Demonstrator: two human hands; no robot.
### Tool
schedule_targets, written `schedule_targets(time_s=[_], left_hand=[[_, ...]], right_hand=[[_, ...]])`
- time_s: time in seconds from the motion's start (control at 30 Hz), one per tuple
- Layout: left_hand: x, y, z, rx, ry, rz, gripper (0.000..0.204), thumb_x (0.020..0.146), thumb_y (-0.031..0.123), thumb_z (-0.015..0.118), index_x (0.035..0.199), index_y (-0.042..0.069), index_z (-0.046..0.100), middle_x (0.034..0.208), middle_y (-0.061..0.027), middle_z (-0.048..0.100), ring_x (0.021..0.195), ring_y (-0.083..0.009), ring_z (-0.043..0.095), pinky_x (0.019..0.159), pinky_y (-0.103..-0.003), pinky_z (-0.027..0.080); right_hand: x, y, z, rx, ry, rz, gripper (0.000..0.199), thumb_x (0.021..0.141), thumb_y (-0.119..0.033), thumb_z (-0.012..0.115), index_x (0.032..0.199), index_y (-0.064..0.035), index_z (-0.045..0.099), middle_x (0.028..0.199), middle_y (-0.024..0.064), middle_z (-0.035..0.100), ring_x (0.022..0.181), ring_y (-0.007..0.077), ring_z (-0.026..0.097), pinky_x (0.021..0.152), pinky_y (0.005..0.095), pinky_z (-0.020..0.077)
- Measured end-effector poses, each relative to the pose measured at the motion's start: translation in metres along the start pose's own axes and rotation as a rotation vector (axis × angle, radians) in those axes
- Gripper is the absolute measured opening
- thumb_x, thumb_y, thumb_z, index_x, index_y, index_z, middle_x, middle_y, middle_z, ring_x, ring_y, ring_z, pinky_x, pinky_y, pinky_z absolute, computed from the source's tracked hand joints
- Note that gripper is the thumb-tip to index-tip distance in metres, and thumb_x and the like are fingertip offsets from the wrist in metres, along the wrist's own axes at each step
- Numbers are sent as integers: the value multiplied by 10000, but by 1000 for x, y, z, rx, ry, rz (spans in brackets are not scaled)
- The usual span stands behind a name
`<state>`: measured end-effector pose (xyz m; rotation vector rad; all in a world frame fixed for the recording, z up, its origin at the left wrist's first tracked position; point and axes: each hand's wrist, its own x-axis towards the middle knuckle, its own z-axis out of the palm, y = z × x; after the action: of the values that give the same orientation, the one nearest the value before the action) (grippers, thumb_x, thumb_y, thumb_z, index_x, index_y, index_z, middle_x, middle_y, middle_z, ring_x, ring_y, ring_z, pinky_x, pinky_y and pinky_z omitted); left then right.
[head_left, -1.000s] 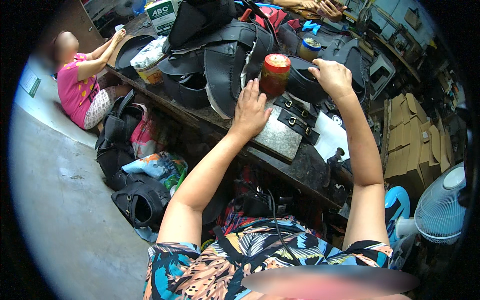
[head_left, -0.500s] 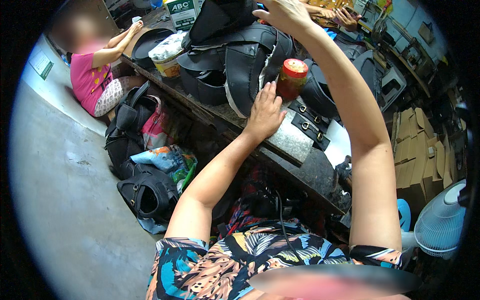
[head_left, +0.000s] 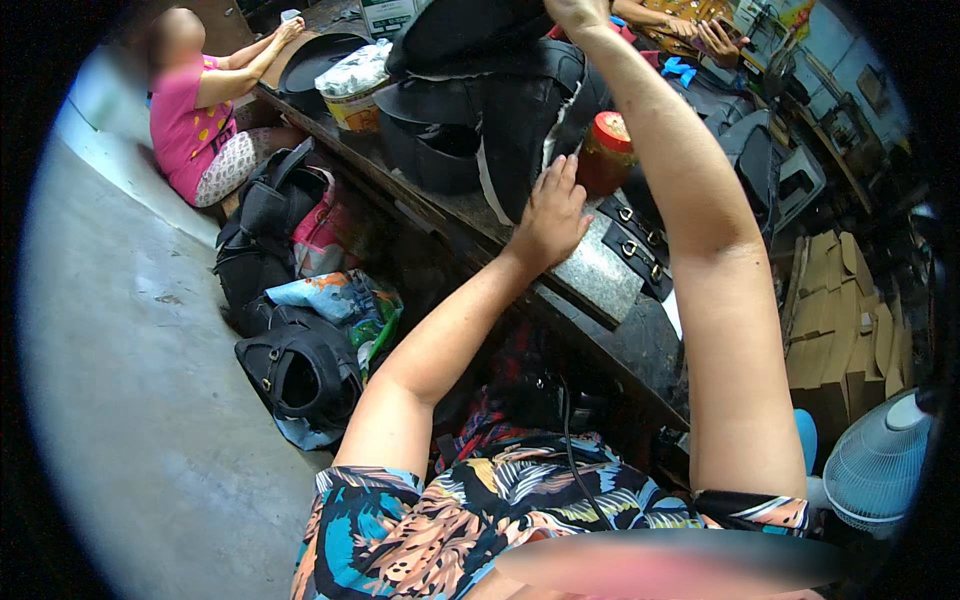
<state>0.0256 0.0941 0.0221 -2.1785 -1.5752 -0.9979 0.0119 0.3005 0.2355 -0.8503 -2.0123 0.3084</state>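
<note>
My left hand [head_left: 550, 215] lies with its fingers stretched out at the near edge of a pile of black leather-like pieces [head_left: 510, 110] with pale raw edges, holding nothing. Under its palm side is a grey stone-like slab [head_left: 600, 275]. Black straps with brass buckles [head_left: 637, 245] lie on the slab's far side. Just beyond my left fingertips stands a jar with a red lid [head_left: 608, 160] and brownish contents. Stretched over the pile, my right hand [head_left: 578, 12] is cut off by the top edge. Its fingers are out of sight, so any hold is hidden.
A tub [head_left: 355, 95] with a whitish cover stands left on the workbench [head_left: 440, 210]. Black bags [head_left: 300, 375] lie on the floor. A person in pink [head_left: 190, 130] sits at far left; another person's hands [head_left: 715, 40] show at top right. Cardboard boxes [head_left: 830, 310] and a fan [head_left: 880, 460] are at right.
My right hand has moved up, so its fingers have left the picture. My left hand stays by the pile's edge. The view has shifted, with the bench sitting slightly higher and farther right.
</note>
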Motion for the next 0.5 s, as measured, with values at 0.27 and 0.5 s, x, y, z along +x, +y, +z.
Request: schedule_targets(time_s=[0.27,0.5], left_hand=[[-1,1,7,-56,-70,-47,473,831,242,679,1173,-51,531,1444,-306,347,1368,-445,309,1131,-509,274],[0,2,-1,4,-126,-80,499,848,266,676,1216,-39,532,1461,-268,333,1363,-428,317,1122,-505,287]], right_hand=[[-10,54,-101,153,178,-48,652,738,-3,442,1390,-4,414,1279,244,556,1227,333,508,1063,381,371],[-99,111,-202,228,233,237,519,780,85,403,1253,-25,585,1268,156,597,1183,242,552,986,342,440]])
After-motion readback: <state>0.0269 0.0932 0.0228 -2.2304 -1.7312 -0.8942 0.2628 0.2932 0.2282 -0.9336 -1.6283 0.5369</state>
